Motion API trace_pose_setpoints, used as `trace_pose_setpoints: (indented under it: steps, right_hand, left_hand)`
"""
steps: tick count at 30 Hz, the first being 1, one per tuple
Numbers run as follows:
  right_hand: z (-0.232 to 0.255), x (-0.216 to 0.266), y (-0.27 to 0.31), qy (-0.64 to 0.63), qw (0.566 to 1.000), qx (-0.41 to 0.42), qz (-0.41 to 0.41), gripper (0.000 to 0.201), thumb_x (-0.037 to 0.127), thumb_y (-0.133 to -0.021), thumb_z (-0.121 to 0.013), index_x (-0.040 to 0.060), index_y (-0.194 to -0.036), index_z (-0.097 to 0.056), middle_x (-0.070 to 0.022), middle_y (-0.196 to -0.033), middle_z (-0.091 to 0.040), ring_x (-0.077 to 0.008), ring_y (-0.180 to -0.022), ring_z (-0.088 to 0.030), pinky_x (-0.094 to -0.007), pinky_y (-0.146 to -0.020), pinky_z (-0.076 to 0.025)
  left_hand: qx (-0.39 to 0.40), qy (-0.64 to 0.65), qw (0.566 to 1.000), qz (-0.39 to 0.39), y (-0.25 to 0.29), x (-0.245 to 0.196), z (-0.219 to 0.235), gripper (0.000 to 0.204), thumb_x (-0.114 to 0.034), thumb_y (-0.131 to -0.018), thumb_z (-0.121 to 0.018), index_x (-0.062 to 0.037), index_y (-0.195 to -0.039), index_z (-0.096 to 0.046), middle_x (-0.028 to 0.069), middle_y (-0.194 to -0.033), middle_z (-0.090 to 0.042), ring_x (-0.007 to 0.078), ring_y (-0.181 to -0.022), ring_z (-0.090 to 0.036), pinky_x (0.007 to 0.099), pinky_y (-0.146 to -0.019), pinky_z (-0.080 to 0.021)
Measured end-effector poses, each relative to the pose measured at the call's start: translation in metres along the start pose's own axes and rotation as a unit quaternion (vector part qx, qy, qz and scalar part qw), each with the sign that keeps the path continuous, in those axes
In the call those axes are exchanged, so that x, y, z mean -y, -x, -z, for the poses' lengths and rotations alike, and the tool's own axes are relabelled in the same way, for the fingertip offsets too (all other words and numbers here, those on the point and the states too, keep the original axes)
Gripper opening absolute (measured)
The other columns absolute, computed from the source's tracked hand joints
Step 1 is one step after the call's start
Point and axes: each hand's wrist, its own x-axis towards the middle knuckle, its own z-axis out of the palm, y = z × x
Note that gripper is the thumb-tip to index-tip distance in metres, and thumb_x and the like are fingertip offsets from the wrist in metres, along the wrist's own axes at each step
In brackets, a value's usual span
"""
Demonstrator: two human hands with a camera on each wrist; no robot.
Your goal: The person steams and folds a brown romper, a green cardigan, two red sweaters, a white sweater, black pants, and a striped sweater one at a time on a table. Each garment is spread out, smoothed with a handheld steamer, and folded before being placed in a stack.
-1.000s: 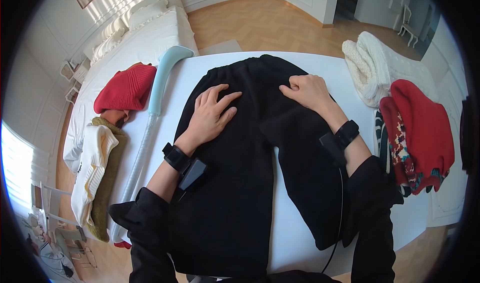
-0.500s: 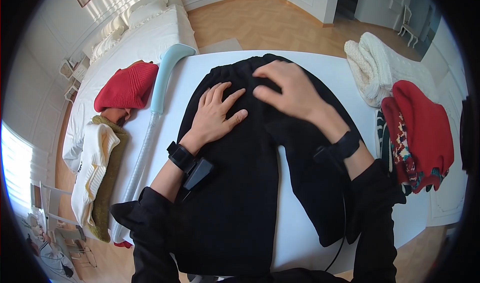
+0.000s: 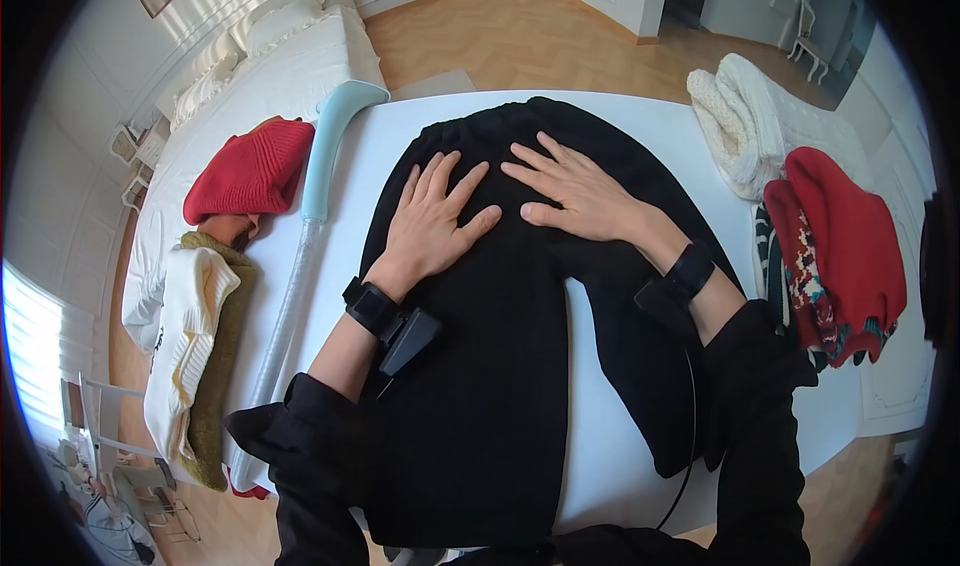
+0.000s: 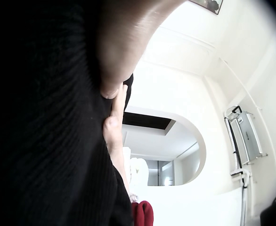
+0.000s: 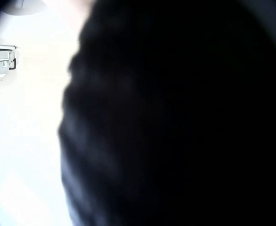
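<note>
Black trousers (image 3: 480, 366) lie spread on a white table, with the gathered waistband at the far side and the legs toward the person. On the upper left part rests the left hand (image 3: 430, 224), palm down with fingers spread. The right hand (image 3: 578, 194) lies flat on the upper right part, its fingers pointing left toward the other hand. Dark cloth fills much of the left wrist view, where the right hand (image 4: 114, 136) shows beyond the left. In the right wrist view blurred black cloth (image 5: 142, 117) covers most of the picture.
A pale blue handheld steamer head (image 3: 325, 161) on a clear ribbed hose runs along the table's left side. Beside it are a folded red knit (image 3: 250, 171) and cream and olive sweaters (image 3: 185, 336). At right sit a white cable knit (image 3: 735, 131) and red sweaters (image 3: 845, 236).
The right hand has swept left across the trousers from the right side, its curled fingers now straight and flat. The left hand stays on the cloth, and the right trouser leg has shifted slightly right.
</note>
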Motion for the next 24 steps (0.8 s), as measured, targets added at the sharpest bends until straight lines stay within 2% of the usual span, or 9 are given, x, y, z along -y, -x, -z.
trace_pose_setpoints:
  steps: [4,7,10,14,16,19,24]
  right_hand:
    - [-0.002,-0.007,0.001,-0.011,1.000,-0.009,-0.006,0.067,0.062,-0.092,-0.034,0.0215,-0.145,-0.034,-0.0052,-0.154,-0.025,-0.0302,-0.143,-0.015,-0.0440,-0.117,-0.011]
    - [-0.002,-0.013,0.002,0.068,0.997,-0.037,-0.023,0.066,0.062,-0.092,-0.033,0.0223,-0.146,-0.033,-0.0045,-0.154,-0.025,-0.0280,-0.144,-0.013,-0.0455,-0.117,-0.004]
    - [0.003,-0.028,0.008,0.091,0.993,-0.029,-0.063,0.066,0.061,-0.093,-0.032,0.0220,-0.145,-0.034,-0.0037,-0.154,-0.024,-0.0278,-0.144,-0.012,-0.0465,-0.117,-0.004]
    - [0.007,-0.038,0.010,0.106,0.991,-0.034,-0.069,0.065,0.061,-0.093,-0.032,0.0231,-0.145,-0.035,-0.0027,-0.155,-0.022,-0.0281,-0.144,-0.011,-0.0478,-0.117,-0.005]
    - [0.009,-0.043,0.014,0.124,0.988,-0.034,-0.084,0.064,0.062,-0.093,-0.032,0.0251,-0.145,-0.033,-0.0036,-0.155,-0.022,-0.0288,-0.144,-0.011,-0.0482,-0.117,-0.005]
    - [0.014,-0.054,0.019,0.117,0.981,-0.036,-0.151,0.065,0.063,-0.092,-0.033,0.0276,-0.147,-0.029,-0.0078,-0.154,-0.022,-0.0305,-0.143,-0.015,-0.0493,-0.116,-0.007]
    - [0.017,-0.060,0.022,0.090,0.975,-0.042,-0.198,0.064,0.058,-0.093,-0.038,0.0254,-0.147,-0.029,-0.0113,-0.154,-0.022,-0.0335,-0.143,-0.014,-0.0520,-0.115,-0.010]
  left_hand:
    - [0.018,-0.009,1.000,0.004,0.000,0.000,0.000,0.065,-0.059,-0.092,-0.040,-0.0205,-0.144,-0.036,0.0174,-0.149,-0.028,0.0302,-0.142,-0.020,0.0442,-0.116,-0.012]
    - [0.026,-0.025,0.999,0.006,0.000,0.000,0.000,0.065,-0.059,-0.092,-0.038,-0.0213,-0.145,-0.034,0.0166,-0.151,-0.025,0.0299,-0.142,-0.018,0.0439,-0.116,-0.011]
    - [0.033,-0.029,0.999,0.008,-0.001,0.000,0.001,0.065,-0.059,-0.093,-0.038,-0.0219,-0.146,-0.033,0.0161,-0.152,-0.024,0.0294,-0.143,-0.017,0.0434,-0.116,-0.010]
    - [0.030,-0.022,0.999,0.011,0.001,0.000,0.000,0.065,-0.060,-0.093,-0.037,-0.0224,-0.146,-0.033,0.0150,-0.152,-0.024,0.0283,-0.143,-0.016,0.0430,-0.116,-0.010]
    - [0.030,-0.023,0.999,0.010,0.000,0.000,0.000,0.065,-0.060,-0.093,-0.037,-0.0225,-0.146,-0.033,0.0146,-0.152,-0.024,0.0280,-0.143,-0.016,0.0427,-0.116,-0.010]
    - [0.031,-0.026,0.999,0.012,0.000,0.001,0.001,0.066,-0.061,-0.092,-0.036,-0.0227,-0.146,-0.032,0.0141,-0.153,-0.024,0.0276,-0.143,-0.016,0.0423,-0.117,-0.009]
    - [0.029,-0.022,0.999,0.007,-0.001,0.003,-0.002,0.067,-0.062,-0.092,-0.034,-0.0226,-0.146,-0.032,0.0140,-0.153,-0.024,0.0274,-0.143,-0.016,0.0421,-0.116,-0.010]
